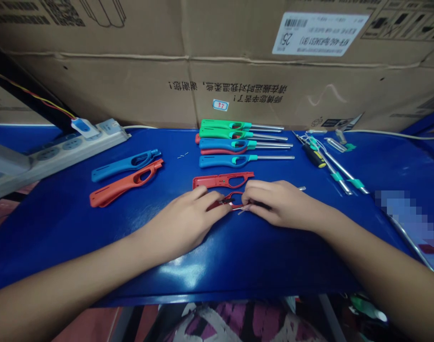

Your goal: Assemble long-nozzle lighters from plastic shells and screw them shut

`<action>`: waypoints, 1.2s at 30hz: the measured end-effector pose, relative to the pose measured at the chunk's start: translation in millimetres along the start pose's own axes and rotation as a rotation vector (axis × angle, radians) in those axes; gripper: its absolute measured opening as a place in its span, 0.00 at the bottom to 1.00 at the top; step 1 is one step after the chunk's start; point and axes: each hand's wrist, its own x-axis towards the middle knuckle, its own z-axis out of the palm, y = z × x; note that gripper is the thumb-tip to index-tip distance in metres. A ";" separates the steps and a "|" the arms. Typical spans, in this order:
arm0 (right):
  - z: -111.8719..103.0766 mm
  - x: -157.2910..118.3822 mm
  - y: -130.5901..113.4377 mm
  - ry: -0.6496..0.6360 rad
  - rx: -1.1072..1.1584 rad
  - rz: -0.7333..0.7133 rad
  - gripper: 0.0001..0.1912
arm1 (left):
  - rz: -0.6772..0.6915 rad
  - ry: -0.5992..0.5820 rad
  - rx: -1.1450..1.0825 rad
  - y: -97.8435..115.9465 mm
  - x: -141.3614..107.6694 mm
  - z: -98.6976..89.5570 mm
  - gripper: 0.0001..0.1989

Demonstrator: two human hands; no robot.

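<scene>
In the middle of the blue table, my left hand (192, 216) pinches the handle end of a red lighter shell half (234, 200). My right hand (277, 202) is closed at the trigger-loop end of the same shell half, and a metal tube tip (302, 188) shows beyond its knuckles. Thin pale strands stick out below the right fingertips; what exactly they are is too small to tell. Just behind lies the other red shell half (206, 182), its hollow inside facing up. My fingers cover much of the held shell.
Several long-nosed lighters (224, 161) lie stacked behind the hands. Blue (120, 166) and orange (113, 189) handle shells rest at left near a power strip (70, 145). At right are a screwdriver (315, 156) and metal tubes (340, 180). A cardboard box (131, 80) stands behind.
</scene>
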 end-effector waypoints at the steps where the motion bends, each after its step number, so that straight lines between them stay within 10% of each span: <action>1: -0.1 -0.1 -0.1 0.000 0.003 0.004 0.04 | 0.000 0.000 -0.001 0.2 -0.2 -0.3 0.17; 36: -4.2 -0.7 -1.7 0.026 0.157 0.041 0.04 | 0.044 -0.019 0.102 1.2 -4.0 -1.9 0.21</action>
